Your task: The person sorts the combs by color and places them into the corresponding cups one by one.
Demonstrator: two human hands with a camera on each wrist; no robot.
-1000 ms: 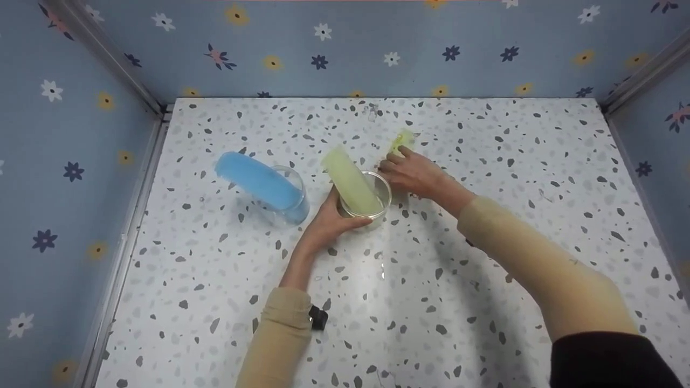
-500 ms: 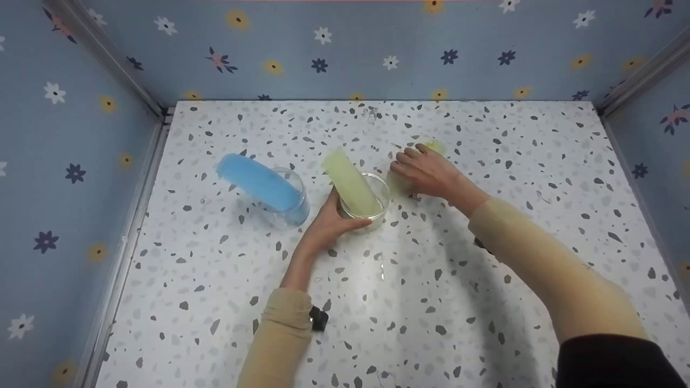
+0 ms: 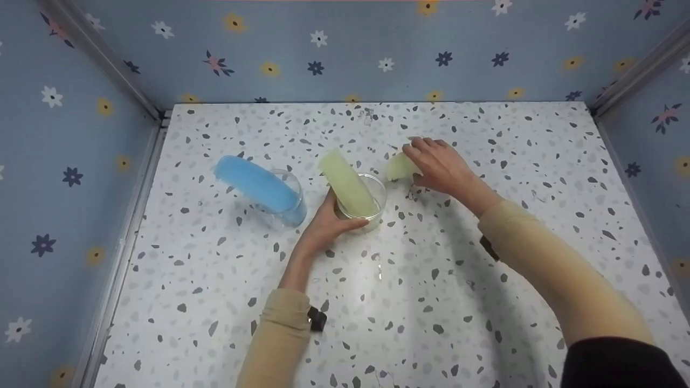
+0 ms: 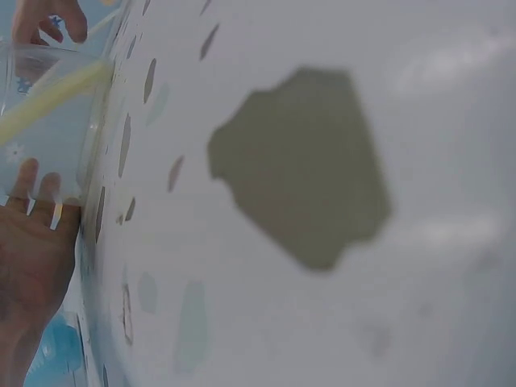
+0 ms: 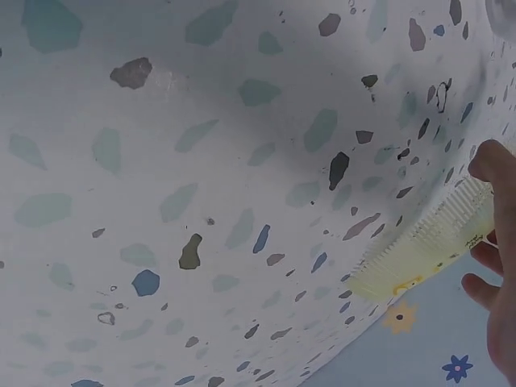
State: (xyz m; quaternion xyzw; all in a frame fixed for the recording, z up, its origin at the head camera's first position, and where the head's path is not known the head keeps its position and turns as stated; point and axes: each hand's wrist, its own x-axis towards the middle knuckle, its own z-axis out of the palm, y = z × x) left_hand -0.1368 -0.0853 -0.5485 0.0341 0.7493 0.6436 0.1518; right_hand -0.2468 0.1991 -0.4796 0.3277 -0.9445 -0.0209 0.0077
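My left hand [image 3: 328, 223] grips a clear cup [image 3: 383, 196] near the middle of the table, thumb on the near side. A pale yellow strip [image 3: 347, 183] leans slantwise in that cup, its upper end sticking out over the rim. To the right of the cup, my right hand [image 3: 439, 163] pinches a pale yellow comb [image 3: 400, 168] between thumb and fingers. Its teeth and a small printed pattern show in the right wrist view, where the comb [image 5: 423, 250] is partly covered by the hand. Left of the left hand, a blue strip [image 3: 259, 183] leans in another clear cup [image 3: 288, 173].
The speckled white table [image 3: 345, 334] is bounded by a blue flowered panel [image 3: 356, 48] at the back and similar panels at both sides. The cup with the blue strip stands close to my left hand.
My right hand has moved a little to the right and turned the comb, so its end now points left towards the cup. The left hand and its cup have stayed in place.
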